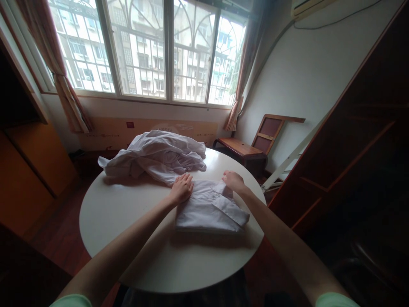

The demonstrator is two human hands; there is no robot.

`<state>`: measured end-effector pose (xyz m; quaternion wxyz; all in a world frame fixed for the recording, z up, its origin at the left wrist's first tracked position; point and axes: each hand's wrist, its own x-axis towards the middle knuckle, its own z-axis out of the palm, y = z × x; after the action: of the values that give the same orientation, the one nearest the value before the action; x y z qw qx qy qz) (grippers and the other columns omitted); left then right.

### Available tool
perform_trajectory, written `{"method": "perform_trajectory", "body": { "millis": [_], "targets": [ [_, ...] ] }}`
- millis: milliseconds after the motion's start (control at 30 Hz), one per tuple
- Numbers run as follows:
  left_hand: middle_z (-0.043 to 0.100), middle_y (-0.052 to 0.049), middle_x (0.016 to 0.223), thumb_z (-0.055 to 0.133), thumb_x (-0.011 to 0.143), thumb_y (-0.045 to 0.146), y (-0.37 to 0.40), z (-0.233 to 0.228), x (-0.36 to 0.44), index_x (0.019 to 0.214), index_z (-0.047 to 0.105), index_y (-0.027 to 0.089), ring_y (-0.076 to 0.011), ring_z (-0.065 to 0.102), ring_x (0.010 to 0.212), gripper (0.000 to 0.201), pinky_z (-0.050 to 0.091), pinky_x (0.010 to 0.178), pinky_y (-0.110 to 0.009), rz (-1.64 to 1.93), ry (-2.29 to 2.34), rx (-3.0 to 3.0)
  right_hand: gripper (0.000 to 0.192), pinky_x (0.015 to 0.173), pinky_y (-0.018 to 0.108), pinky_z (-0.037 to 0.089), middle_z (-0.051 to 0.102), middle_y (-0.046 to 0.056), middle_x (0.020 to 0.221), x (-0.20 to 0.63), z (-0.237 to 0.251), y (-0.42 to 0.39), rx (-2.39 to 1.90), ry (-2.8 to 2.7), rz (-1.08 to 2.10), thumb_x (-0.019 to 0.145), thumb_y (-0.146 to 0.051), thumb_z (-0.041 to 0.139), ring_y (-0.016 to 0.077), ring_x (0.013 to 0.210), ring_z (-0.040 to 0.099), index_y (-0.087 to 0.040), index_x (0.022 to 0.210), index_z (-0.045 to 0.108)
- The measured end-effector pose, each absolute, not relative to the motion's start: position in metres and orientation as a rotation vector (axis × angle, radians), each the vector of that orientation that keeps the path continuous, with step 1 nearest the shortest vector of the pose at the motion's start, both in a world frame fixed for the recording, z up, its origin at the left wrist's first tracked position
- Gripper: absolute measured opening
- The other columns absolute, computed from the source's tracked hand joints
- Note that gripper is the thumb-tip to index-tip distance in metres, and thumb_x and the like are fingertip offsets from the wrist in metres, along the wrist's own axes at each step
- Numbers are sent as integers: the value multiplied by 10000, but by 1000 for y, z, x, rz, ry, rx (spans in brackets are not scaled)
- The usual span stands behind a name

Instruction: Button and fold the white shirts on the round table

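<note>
A folded white shirt (211,209) lies on the right half of a round white table (128,221). My left hand (182,188) rests flat on the shirt's far left corner, fingers spread. My right hand (233,180) touches the far right corner near the collar, fingers curled on the cloth. Behind the shirt, a heap of crumpled white garments (156,155) sits at the table's far side, close to my left hand.
A wooden chair (252,147) stands past the table at the right, by the white wall. Dark wooden shelving (358,140) fills the right side. A wooden cabinet (28,162) is at the left. A large barred window (153,47) with curtains is ahead.
</note>
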<state>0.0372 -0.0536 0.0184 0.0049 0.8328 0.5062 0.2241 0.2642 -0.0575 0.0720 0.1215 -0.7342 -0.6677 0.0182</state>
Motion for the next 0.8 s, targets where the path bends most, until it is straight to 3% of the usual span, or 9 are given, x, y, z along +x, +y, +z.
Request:
{"method": "perform_trajectory", "body": {
  "millis": [67,300,567,800],
  "targets": [
    [409,-120,1357,310,875,241,-61,25,39,1245,436,116,-228,322,1275,410,249,1048,-399,749,1623,2586,296,799,288,411,620,151,1061,250,73,-67,-2082,-1975,-98,839,-261,434,220,968,568,-121,1040,598],
    [362,-124,1387,340,870,311,-84,17,39,1268,419,131,-255,266,1303,444,239,1052,-425,554,1496,2578,473,1031,362,231,445,157,1319,210,24,-104,-1856,-2178,-77,894,-368,327,238,1246,355,-79,1235,482],
    [495,-102,1267,290,884,262,-83,8,27,1185,498,116,-178,411,1191,394,307,1023,-313,743,1399,2451,502,1047,397,203,400,160,1353,214,13,-105,-1855,-2224,-96,900,-390,303,257,1273,313,-81,1256,475],
    [619,-83,1023,292,885,269,-109,24,30,1020,575,159,-201,524,996,332,391,911,-327,659,1230,2684,415,1048,406,226,419,92,1353,252,22,-92,-1596,-2503,-78,904,-278,292,202,1272,325,-167,1259,476]
  ]
}}
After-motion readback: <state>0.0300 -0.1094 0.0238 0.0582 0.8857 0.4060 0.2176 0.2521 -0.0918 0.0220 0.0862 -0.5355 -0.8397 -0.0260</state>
